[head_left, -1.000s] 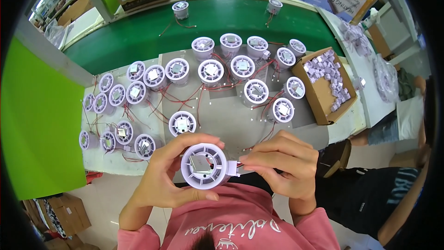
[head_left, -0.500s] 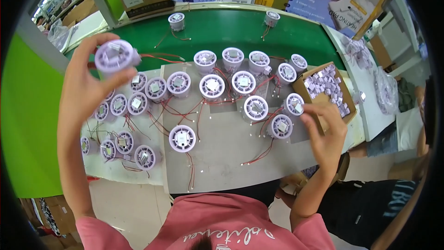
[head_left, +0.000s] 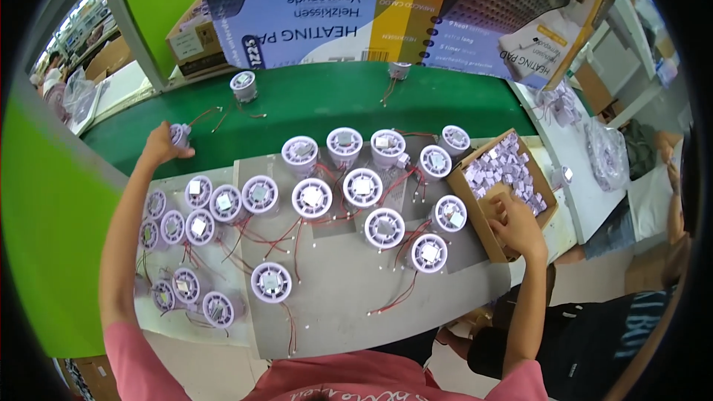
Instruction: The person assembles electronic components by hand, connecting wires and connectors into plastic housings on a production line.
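At the far left, my left hand (head_left: 162, 147) grips a lilac round plastic housing (head_left: 179, 135) with thin red wires, at the green surface (head_left: 319, 100). My right hand (head_left: 520, 229) is inside the open cardboard box (head_left: 481, 224), beside a heap of small lilac blocks (head_left: 501, 163). Its fingers are curled together, and whatever they may hold cannot be made out. Left of the box stands a housing with a pale square piece on top (head_left: 449, 214). Another such housing (head_left: 429, 253) is just nearer to me.
Several more lilac housings (head_left: 363, 188) with trailing wires stand across the grey board (head_left: 334, 304) and to its left. Two housings sit on the green strip, one of them a wired unit (head_left: 243, 86). A large printed carton (head_left: 327, 7) walls the back. Another person (head_left: 579, 341) is at the right.
My left hand has carried its housing away from me, down to the green surface. My right hand has left the housing near the box and reached into the box. The view has shifted.
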`<state>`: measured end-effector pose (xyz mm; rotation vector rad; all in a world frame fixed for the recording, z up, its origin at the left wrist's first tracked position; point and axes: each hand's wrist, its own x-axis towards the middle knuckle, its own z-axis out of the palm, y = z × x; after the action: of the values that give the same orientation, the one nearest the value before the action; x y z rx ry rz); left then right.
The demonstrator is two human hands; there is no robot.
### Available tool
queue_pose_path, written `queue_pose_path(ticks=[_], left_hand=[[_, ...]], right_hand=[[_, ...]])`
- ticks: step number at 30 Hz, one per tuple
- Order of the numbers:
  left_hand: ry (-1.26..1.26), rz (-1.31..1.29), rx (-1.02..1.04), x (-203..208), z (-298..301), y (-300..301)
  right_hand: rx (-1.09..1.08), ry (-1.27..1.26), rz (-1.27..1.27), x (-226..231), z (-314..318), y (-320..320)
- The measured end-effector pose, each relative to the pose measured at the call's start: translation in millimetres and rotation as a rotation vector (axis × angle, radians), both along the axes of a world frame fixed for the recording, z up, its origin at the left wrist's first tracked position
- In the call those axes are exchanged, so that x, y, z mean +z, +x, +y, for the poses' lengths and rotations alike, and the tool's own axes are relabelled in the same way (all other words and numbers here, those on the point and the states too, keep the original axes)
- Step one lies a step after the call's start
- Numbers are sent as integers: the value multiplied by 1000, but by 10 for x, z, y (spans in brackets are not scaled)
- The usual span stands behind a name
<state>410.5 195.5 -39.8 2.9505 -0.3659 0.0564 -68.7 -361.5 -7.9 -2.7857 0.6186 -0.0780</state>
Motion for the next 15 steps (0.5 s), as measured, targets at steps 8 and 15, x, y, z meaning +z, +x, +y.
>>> queue_pose_path(ticks=[8,15], left_hand=[[495,-393,-429,672,-1138,372],[448,-71,-588,1,-1354,985]], right_hand=[[34,19,-158,132,-144,349],[158,81,-54,17,-184,335]])
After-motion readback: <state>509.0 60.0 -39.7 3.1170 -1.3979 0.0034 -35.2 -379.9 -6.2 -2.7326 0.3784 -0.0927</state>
